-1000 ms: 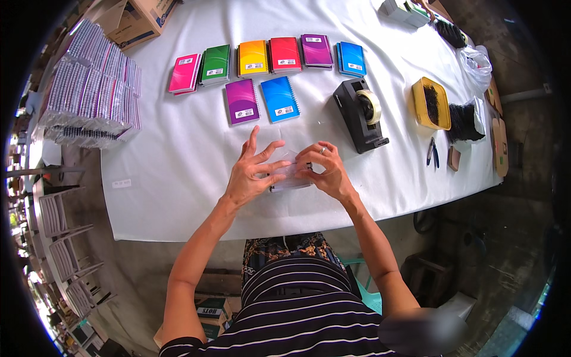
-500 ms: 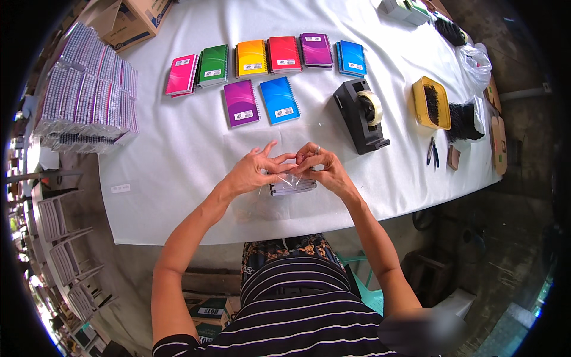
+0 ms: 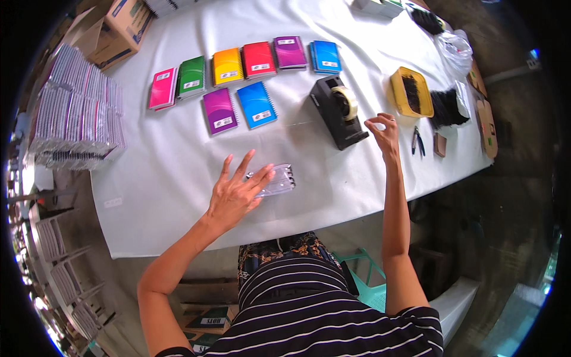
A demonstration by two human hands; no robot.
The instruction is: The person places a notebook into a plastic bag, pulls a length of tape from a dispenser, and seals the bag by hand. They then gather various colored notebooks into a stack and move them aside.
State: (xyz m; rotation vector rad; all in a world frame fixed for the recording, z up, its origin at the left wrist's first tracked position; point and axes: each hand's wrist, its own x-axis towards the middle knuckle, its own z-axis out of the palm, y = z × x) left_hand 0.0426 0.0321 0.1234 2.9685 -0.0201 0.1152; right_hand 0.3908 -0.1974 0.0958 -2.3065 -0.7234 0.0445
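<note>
Two hands are held out over the white counter [image 3: 148, 196], one on each side of the black tape holder [image 3: 329, 113]. The left hand [image 3: 235, 191] is kept in front and to the left of the tape holder, with its fingers spread. Its fingers are laid on the left end of a small clear packet [image 3: 277, 180], which is set flat in front and to the left of the tape holder. Black rings are seen on the packet's right edge. Whether the packet is gripped cannot be told. The right hand [image 3: 383, 128] is held just right of the tape holder's front end, with its fingertips curled close together; whether tape is pinched there cannot be told. Bright notebooks [image 3: 257, 101] are set in two rows, left of and behind the tape holder. A yellow tub [image 3: 428, 108] and cutters [image 3: 419, 141] are placed to its right.
</note>
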